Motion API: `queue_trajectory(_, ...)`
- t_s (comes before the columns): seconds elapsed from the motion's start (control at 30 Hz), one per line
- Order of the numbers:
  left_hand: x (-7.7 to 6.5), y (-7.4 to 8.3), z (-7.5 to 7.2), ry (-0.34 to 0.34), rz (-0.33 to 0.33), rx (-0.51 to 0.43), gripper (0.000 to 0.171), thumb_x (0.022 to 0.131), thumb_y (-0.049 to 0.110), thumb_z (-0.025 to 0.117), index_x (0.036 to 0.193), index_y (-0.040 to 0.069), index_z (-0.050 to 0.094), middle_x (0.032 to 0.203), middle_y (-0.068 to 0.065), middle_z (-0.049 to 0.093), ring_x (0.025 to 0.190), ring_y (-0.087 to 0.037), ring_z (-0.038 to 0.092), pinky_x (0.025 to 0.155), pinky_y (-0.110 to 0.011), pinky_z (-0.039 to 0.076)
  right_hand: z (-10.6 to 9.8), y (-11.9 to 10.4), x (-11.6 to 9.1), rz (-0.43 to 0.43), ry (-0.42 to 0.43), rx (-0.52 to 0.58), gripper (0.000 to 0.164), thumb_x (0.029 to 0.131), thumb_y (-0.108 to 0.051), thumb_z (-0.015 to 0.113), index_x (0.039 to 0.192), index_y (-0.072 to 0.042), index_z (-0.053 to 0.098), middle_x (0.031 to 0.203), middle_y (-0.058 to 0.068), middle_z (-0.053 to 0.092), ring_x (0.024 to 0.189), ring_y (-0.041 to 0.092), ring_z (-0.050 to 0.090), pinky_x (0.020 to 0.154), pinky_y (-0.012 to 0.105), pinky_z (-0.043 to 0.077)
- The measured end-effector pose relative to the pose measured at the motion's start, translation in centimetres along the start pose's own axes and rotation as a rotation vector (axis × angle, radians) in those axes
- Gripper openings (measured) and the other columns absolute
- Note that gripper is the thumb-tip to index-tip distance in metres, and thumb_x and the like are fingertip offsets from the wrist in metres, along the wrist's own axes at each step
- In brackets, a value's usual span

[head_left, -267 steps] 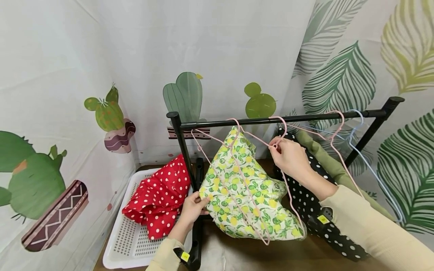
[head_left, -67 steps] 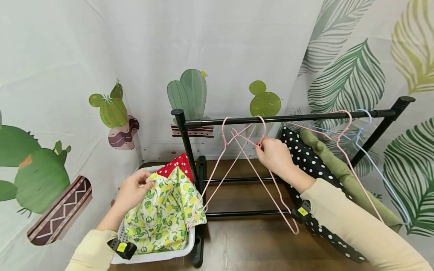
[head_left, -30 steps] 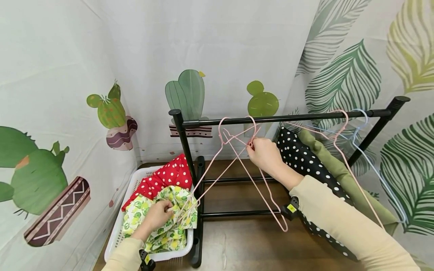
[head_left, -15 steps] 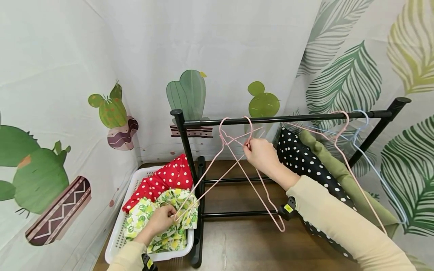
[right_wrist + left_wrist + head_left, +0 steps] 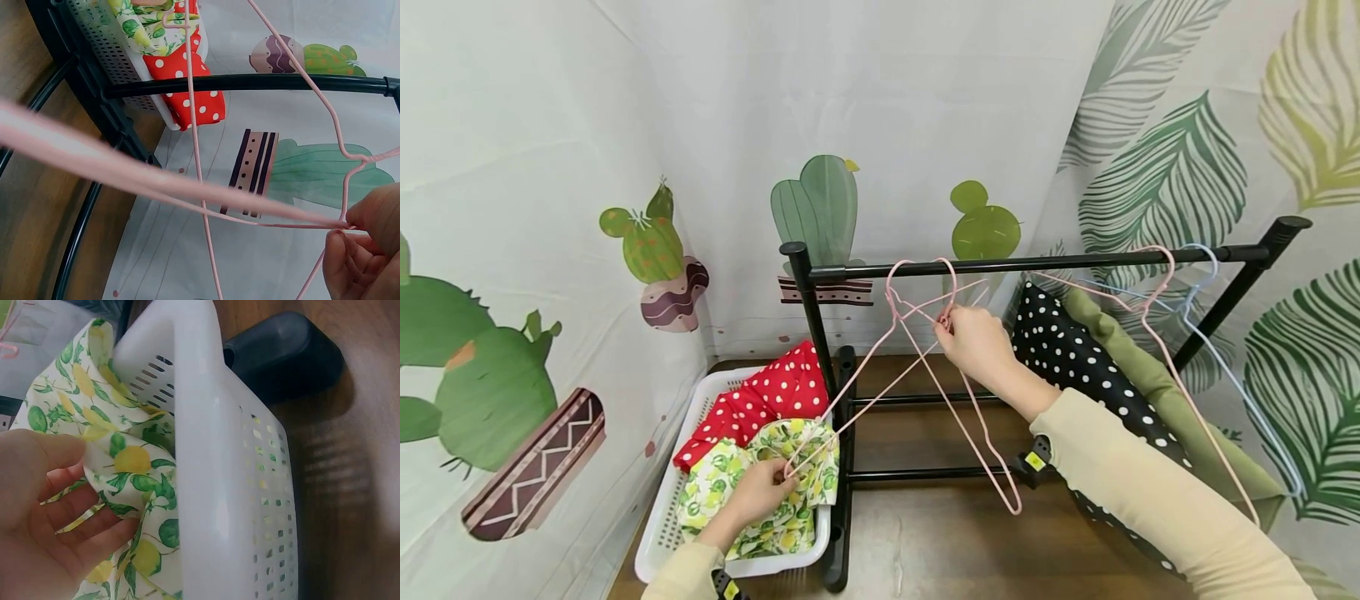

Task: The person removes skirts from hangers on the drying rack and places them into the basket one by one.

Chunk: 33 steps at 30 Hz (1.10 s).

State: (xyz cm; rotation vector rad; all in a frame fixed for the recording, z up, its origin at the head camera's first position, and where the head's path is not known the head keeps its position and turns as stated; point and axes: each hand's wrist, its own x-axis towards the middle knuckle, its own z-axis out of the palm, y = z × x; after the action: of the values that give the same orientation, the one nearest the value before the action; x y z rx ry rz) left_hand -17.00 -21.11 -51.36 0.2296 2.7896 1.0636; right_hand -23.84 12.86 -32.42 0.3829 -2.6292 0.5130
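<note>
My right hand (image 5: pixel 977 337) pinches a pink wire hanger (image 5: pixel 976 446) at its neck, just under the hook, which loops over the rail. Its blurred wire crosses the right wrist view, where the right hand (image 5: pixel 369 250) shows at the edge. A second pink hanger (image 5: pixel 867 367) hangs left of it, their wires crossing. At that hanger's lower left corner my left hand (image 5: pixel 758 496) pinches the wire with thumb and fingers. Below that hand a crumpled lemon-print cloth (image 5: pixel 718 479) lies in the white basket (image 5: pixel 655 533); the left wrist view shows the cloth (image 5: pixel 134 469) behind the fingers.
Red polka-dot cloth (image 5: pixel 760 400) lies in the basket's back part. The black rack rail (image 5: pixel 1067 261) runs across, its left post (image 5: pixel 814 325) beside the basket. On the right hang another pink hanger (image 5: pixel 1180 375), a blue hanger (image 5: pixel 1232 375), black dotted cloth (image 5: pixel 1075 358) and green cloth (image 5: pixel 1150 400).
The lemon-print cloth went from hanging among the hangers into the basket. My left hand released it and took a hanger corner. My right hand slid its hanger left along the rail.
</note>
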Motion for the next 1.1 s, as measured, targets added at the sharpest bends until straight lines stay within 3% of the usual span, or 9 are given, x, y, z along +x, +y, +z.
queue_trajectory(0.33,-0.6,1.1,-0.8,0.058,0.047,-0.063,0.006,0.087,0.015,0.063,0.082,0.011,0.063,0.078,0.001,0.064,0.073,-0.010,0.060,0.057,-0.024,0.045,-0.1,0.4,-0.2,0.016,-0.015,0.008,0.021,0.087,-0.030,0.060,0.087,-0.010,0.064,0.057,0.002,0.056,0.045,0.018,0.050,0.038,0.031,0.036)
queue_trajectory(0.63,-0.7,1.5,-2.2,0.049,0.016,-0.080,0.004,0.087,0.010,0.061,0.087,0.011,0.065,0.078,0.001,0.064,0.069,-0.012,0.059,0.051,-0.024,0.044,-0.2,0.7,-0.4,0.020,-0.026,-0.007,0.021,0.088,-0.034,0.058,0.090,-0.014,0.065,0.065,0.000,0.062,0.050,0.017,0.053,0.040,0.031,0.038)
queue_trajectory(0.73,-0.6,1.6,-2.6,0.034,0.041,-0.063,0.004,0.087,0.011,0.061,0.088,0.011,0.064,0.078,0.001,0.063,0.068,-0.015,0.059,0.049,-0.024,0.043,-0.3,0.7,-0.4,0.022,-0.020,-0.011,0.021,0.089,-0.034,0.057,0.092,-0.015,0.066,0.066,-0.001,0.062,0.052,0.017,0.054,0.041,0.031,0.039)
queue_trajectory(0.9,-0.4,2.0,-3.2,0.024,0.090,-0.012,0.004,0.088,0.014,0.061,0.086,0.014,0.064,0.080,0.003,0.063,0.068,-0.009,0.058,0.054,-0.023,0.044,-0.5,0.8,-0.8,0.019,-0.007,-0.016,0.020,0.089,-0.032,0.056,0.091,-0.015,0.067,0.065,-0.002,0.058,0.053,0.015,0.052,0.042,0.029,0.038)
queue_trajectory(1.1,-0.2,2.9,-4.3,0.011,0.139,-0.012,0.009,0.089,0.015,0.060,0.092,0.008,0.064,0.087,-0.005,0.065,0.072,-0.009,0.058,0.058,-0.024,0.045,-0.7,1.0,-1.4,-0.033,0.067,-0.013,0.016,0.087,-0.026,0.058,0.085,-0.014,0.068,0.067,-0.001,0.058,0.053,0.015,0.052,0.042,0.031,0.039)
